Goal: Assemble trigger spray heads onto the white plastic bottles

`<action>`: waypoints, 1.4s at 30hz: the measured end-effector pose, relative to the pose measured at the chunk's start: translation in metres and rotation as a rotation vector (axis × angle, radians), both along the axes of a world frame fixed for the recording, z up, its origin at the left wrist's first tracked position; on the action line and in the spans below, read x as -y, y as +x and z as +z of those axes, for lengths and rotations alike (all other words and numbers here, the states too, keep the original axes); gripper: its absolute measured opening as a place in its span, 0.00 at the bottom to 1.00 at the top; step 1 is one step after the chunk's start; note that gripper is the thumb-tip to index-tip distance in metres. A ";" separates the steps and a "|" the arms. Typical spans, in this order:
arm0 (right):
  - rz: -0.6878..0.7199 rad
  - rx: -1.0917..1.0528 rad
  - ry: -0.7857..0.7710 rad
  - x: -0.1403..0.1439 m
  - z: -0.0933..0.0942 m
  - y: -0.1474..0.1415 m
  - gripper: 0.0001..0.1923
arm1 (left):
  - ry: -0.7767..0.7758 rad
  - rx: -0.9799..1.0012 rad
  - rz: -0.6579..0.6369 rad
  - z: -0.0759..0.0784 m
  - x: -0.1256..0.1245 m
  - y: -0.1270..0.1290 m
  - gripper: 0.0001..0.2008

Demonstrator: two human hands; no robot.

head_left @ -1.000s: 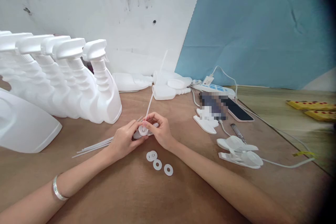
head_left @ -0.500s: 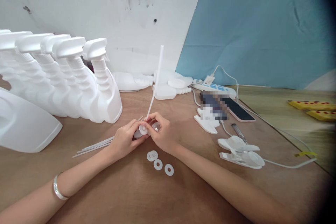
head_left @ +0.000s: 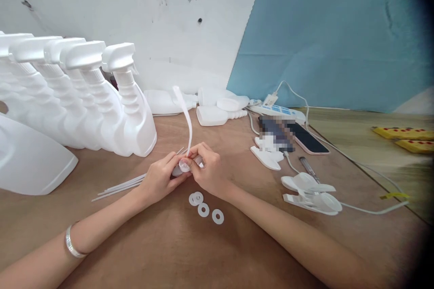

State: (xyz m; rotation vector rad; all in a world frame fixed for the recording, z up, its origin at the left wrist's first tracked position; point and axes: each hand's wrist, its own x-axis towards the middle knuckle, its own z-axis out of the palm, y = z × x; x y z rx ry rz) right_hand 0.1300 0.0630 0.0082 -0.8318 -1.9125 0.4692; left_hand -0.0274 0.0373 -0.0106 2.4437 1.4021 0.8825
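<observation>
Both my hands meet at the middle of the brown table. My left hand (head_left: pixel 161 178) grips a small white spray cap (head_left: pixel 183 167) from the left. My right hand (head_left: pixel 207 169) pinches the base of a thin white dip tube (head_left: pixel 186 115) where it enters the cap. The tube rises from the cap and bends over to the left, blurred at its top. Several white washers (head_left: pixel 203 209) lie flat just in front of my hands. A bundle of loose white tubes (head_left: pixel 120 186) lies under and left of my left wrist.
A row of white trigger spray bottles (head_left: pixel 111 99) stands at the left. More white bottles (head_left: pixel 217 115) lie at the back by the wall. A power strip (head_left: pixel 276 111), phone (head_left: pixel 307 139), pen (head_left: pixel 308 169), cable and loose trigger heads (head_left: pixel 312 192) lie to the right.
The dip tube, first leaning right then nearly straight up, now bends over to the left. My right fingers have pressed in closer to the cap. The view has shifted slightly.
</observation>
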 end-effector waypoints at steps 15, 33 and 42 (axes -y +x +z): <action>0.040 0.049 0.036 0.002 0.005 0.002 0.06 | 0.028 0.011 -0.019 0.001 0.001 0.000 0.10; -0.086 0.096 0.085 -0.034 -0.004 0.025 0.13 | -0.118 0.011 0.039 0.011 0.002 0.004 0.10; -0.227 0.477 0.231 -0.107 -0.032 -0.020 0.28 | -0.020 -0.032 0.048 0.007 0.003 0.003 0.10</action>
